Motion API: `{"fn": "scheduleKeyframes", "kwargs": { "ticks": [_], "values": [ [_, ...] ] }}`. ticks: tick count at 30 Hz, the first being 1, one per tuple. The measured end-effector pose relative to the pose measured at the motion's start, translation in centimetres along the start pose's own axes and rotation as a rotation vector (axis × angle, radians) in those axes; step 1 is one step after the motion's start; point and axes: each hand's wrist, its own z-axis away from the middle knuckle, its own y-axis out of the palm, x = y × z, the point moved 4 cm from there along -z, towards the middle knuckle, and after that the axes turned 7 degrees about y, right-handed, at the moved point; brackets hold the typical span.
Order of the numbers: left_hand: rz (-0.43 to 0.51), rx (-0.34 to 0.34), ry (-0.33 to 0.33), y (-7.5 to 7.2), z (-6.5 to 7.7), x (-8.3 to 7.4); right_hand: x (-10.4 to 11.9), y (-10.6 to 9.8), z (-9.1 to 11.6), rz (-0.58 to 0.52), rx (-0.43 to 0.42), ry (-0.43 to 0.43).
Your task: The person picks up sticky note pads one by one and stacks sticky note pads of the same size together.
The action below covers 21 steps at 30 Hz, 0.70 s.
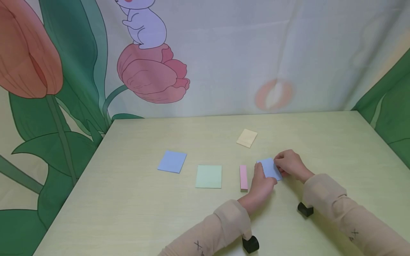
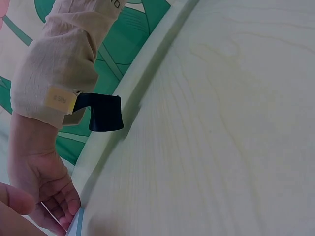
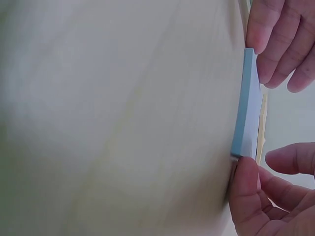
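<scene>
While the left grip (image 1: 260, 185) lies straight-fingered against the blue square (image 1: 268, 168), the right grip (image 1: 290, 164) pinches the square's edge

HEAD: elevated; faces forward and down; widest, tabletop (image 1: 121, 217) to backdrop (image 1: 224, 53) | LEFT WRIST: low, near, rotated; faces across tabletop to right sleeve (image 2: 56, 64) | RIGHT WRIST: low, closest, rotated; blue pad (image 3: 250, 108) edge-on | SHARED: HEAD/RIGHT WRIST, blue pad; LEFT WRIST, apparently only its sliver (image 2: 78, 225)
</scene>
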Motion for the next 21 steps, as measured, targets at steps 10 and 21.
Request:
{"fn": "scheduleKeyframes", "kwargs": {
  "ticks": [10, 21],
  "values": [
    [-0.034, 0.014, 0.022, -0.03, 0.01, 0.07, -0.12, 0.28, 0.30, -0.017, 0.027, 0.013],
    [-0.038, 0.062, 0.008, -0.13, 0.60, 0.15, -0.44, 0.58, 0.73, -0.026, 0.050, 0.009]
  ]
}}
